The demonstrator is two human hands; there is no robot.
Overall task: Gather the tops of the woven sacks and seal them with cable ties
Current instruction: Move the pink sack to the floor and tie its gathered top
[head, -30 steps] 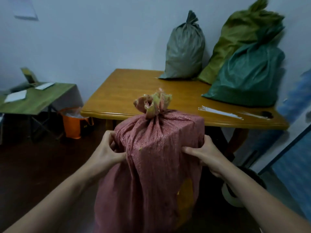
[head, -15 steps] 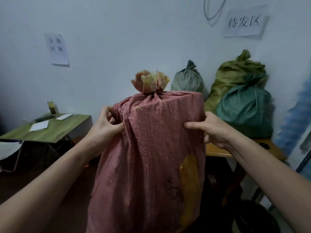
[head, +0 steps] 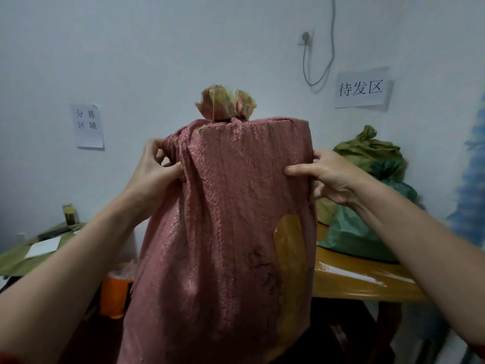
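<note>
The red sack (head: 223, 219) stood upright in the middle, before the person, its bottom out of sight. Its top (head: 225, 105) was gathered into a small tuft at twelve o'clock; what bound the neck I could not tell. The left hand (head: 154, 166) pinched a fold of the cloth at ten o'clock of the sack. The right hand (head: 330, 177) gripped the edge at two o'clock, thumb across the front, fingers behind. At three o'clock, behind the sack, a table (head: 362, 282) carried a green sack (head: 351, 232), with an olive sack (head: 367, 153) above it. At eight o'clock was an orange bin (head: 115, 292). A sign (head: 360, 88) hung at one o'clock.
</note>
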